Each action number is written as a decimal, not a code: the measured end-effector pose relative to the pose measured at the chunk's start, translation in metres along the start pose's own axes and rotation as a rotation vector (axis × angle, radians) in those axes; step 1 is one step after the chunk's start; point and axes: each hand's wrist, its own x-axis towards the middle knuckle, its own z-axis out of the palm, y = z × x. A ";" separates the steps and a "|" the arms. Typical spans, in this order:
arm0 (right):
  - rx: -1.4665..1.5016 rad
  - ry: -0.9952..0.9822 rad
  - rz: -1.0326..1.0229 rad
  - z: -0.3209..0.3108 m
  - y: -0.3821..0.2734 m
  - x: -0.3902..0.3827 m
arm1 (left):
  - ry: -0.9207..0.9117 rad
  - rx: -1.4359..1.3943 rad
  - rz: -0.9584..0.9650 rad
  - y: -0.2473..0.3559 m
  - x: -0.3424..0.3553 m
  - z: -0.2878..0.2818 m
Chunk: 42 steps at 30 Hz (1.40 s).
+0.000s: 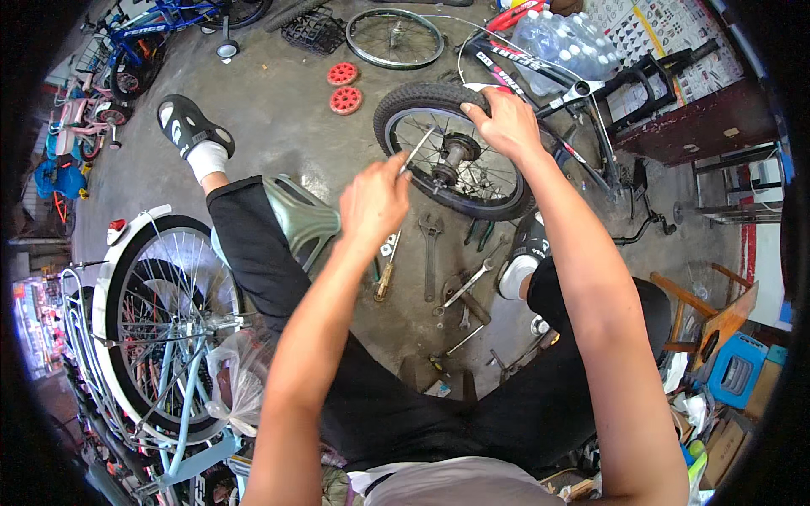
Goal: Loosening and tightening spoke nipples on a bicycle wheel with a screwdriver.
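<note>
A small bicycle wheel [498, 202] with a black knobby tire, spokes and a thick hub [456, 160] leans in front of me, tilted. Over its upper right edge my right hand [509, 125] is closed on the tire, fingers on the far side. My left hand [375, 202] is a fist around a slim silver metal tool [418, 149], whose free end points up and right over the spokes. Its exact kind is unclear. On the floor below lie an adjustable wrench [430, 260], a screwdriver [386, 274], pliers [479, 234] and a combination wrench [471, 282].
A bare wheel rim [395, 39] and two red discs [344, 88] lie farther off. Bottles in plastic wrap [561, 46] and a bike frame [582, 88] are at the far right. A light-blue bicycle [173, 379] stands close at left, a wooden stool [717, 312] at right.
</note>
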 end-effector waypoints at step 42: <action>0.011 -0.127 0.054 -0.006 0.001 0.015 | -0.224 0.025 -0.046 0.003 0.063 -0.030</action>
